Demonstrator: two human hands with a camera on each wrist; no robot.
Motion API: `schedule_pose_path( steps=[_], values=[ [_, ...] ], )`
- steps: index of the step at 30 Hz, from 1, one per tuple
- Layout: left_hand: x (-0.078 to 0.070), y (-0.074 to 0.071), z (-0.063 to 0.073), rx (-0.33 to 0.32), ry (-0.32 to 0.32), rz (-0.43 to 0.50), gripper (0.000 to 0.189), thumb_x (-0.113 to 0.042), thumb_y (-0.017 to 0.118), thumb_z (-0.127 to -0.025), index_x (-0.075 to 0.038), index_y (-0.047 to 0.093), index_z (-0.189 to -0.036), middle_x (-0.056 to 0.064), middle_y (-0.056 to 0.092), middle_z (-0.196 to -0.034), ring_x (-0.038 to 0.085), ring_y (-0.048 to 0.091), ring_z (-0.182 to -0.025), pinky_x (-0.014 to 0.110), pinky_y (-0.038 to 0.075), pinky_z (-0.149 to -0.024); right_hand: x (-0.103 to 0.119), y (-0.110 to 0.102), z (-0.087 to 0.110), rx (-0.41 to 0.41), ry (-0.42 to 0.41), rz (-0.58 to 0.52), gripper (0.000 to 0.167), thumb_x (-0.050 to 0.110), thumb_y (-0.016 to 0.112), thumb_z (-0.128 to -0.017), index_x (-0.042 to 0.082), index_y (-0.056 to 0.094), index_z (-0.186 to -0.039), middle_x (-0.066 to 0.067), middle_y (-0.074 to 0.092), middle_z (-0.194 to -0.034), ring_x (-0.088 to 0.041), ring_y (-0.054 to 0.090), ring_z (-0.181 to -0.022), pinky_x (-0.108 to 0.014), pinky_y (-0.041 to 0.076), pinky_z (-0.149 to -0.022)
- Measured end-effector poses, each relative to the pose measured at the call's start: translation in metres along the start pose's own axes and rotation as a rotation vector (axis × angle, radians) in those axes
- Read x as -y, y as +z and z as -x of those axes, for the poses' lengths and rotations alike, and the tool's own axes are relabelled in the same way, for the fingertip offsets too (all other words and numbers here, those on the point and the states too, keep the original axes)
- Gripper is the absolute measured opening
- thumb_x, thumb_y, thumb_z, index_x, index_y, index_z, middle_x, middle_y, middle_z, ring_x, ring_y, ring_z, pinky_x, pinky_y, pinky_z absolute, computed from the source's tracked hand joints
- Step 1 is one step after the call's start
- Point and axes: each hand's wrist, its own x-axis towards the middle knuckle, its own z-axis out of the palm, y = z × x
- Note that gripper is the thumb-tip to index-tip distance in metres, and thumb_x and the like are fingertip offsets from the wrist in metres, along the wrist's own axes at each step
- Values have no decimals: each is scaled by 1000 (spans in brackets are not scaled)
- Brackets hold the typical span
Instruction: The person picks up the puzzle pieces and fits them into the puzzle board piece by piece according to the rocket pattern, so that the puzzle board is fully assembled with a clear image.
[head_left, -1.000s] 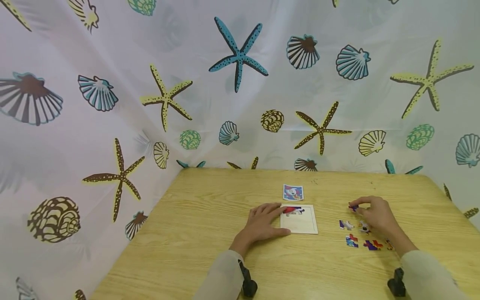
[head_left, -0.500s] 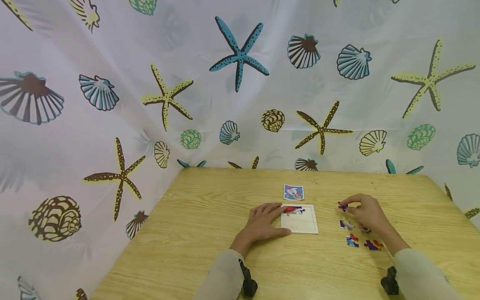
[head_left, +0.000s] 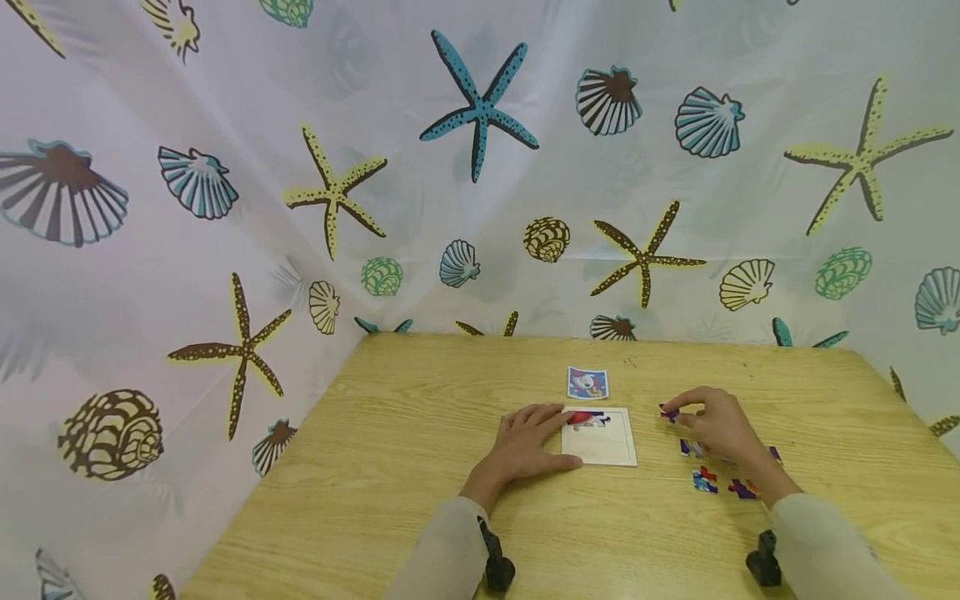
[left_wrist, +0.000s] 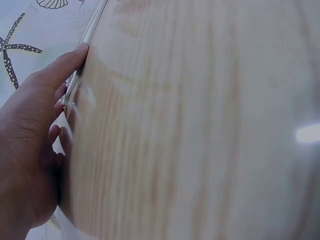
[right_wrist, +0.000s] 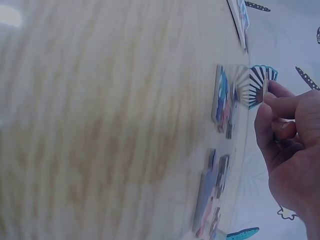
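Observation:
A white square puzzle board [head_left: 600, 450] lies flat on the table, with a strip of red, white and dark-blue picture fitted along its upper left. My left hand [head_left: 525, 446] rests at the board's left side, fingers over the upper left and thumb along the lower edge. In the left wrist view, the thumb [left_wrist: 65, 65] lies along the board's edge. To the right of the board, my right hand [head_left: 716, 427] pinches a small dark-purple jigsaw piece [head_left: 668, 413] between thumb and fingertips. The right wrist view shows that piece [right_wrist: 266, 84] nearly edge-on.
Several loose jigsaw pieces lie under and in front of the right hand, among them a blue-and-red piece [head_left: 705, 480] and a purple one [head_left: 742, 489]. A small picture card [head_left: 587, 383] lies behind the board. A shell-patterned curtain [head_left: 480, 208] borders the wooden table [head_left: 420, 400].
My right hand has moved left toward the board, carrying the pinched jigsaw piece. The left hand and the board have stayed in place.

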Motion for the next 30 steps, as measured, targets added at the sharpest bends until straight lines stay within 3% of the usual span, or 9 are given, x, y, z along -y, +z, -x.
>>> schedule_pose_path(
  steps=[13,17,20,23,30],
  values=[
    [3,4,-4,2,3,7,85,-70,63,-90,-33,38,-162,-7,32,-168,26,23,-155,55,18,-119,0,21,-10,-30,-24,68,19,-1,65,-98,3,79,-111,-31,59,-137,-13,39,-43,-29,40,-39],
    [5,5,-4,-1,3,13,85,-70,64,-90,-35,38,-162,-7,33,-168,25,23,-155,55,19,-119,1,27,-13,-50,-57,129,18,-2,68,-96,6,81,-106,-27,64,-133,-27,61,-81,-35,50,-61],
    [5,5,-4,-1,1,12,85,-70,64,-89,-35,38,-162,-8,34,-167,25,23,-155,54,19,-119,3,31,-16,-53,-87,170,18,-2,70,-95,7,83,-102,-25,67,-128,-41,61,-117,-48,55,-87],
    [4,4,-3,1,-4,4,85,-71,64,-89,-36,38,-162,-8,33,-167,24,23,-155,54,19,-119,3,35,-18,-47,-97,179,18,-3,70,-94,7,83,-100,-25,68,-126,-47,58,-125,-59,50,-98],
    [1,2,-4,3,-13,-19,84,-70,64,-90,-33,40,-162,-6,35,-167,26,25,-154,55,20,-118,5,42,-23,-34,-91,166,22,-6,67,-93,7,83,-98,-24,68,-126,-48,56,-127,-63,45,-104]
  ],
)
